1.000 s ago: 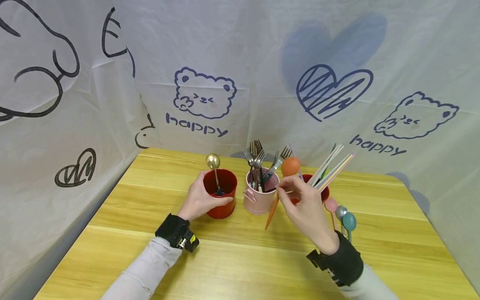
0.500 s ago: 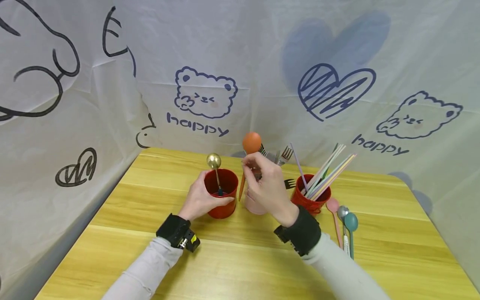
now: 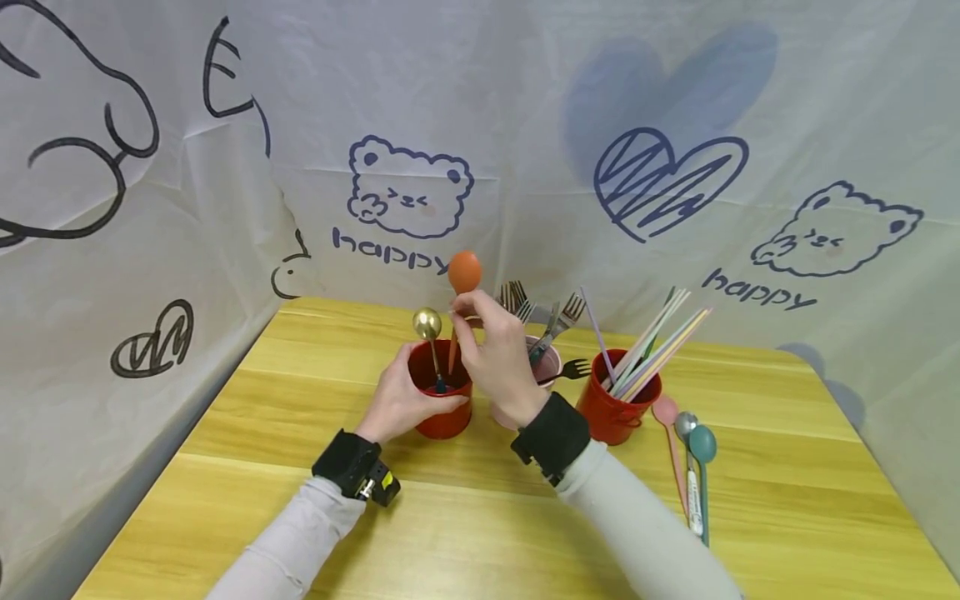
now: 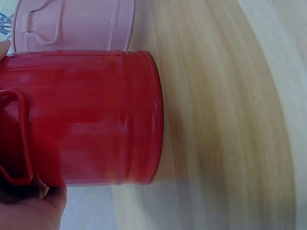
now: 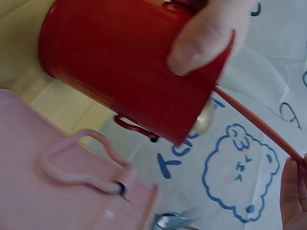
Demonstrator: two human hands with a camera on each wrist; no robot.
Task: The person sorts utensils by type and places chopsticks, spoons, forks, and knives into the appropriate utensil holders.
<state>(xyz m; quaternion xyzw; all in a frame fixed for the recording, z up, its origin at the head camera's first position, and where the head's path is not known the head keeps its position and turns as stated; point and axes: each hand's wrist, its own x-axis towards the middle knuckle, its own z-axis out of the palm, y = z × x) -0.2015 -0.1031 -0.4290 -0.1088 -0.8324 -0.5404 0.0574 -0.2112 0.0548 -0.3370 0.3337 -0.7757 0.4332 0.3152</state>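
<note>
My left hand (image 3: 401, 400) grips the left red bucket (image 3: 444, 423), thumb across its front near the rim. A gold spoon (image 3: 427, 323) stands in that bucket, bowl up. Between thumb and fingertips, my right hand (image 3: 495, 354) pinches an orange spoon (image 3: 465, 272), its bowl pointing up. In the right wrist view the orange spoon's handle (image 5: 254, 117) reaches down to the bucket's mouth, its lower end hidden inside. Close beside the bucket is a pink bucket (image 3: 551, 367) of forks, partly behind my right hand.
Another red bucket (image 3: 611, 417) holds several straws (image 3: 652, 354) to the right. Beside it on the wooden table (image 3: 450, 533) lie a pink spoon (image 3: 665, 410), a silver spoon (image 3: 686, 425) and a teal spoon (image 3: 702, 444). A white cloth with drawings hangs behind.
My right hand has carried the orange spoon leftward, from in front of the straw bucket past the pink bucket to above the left red bucket. The left hand has stayed put.
</note>
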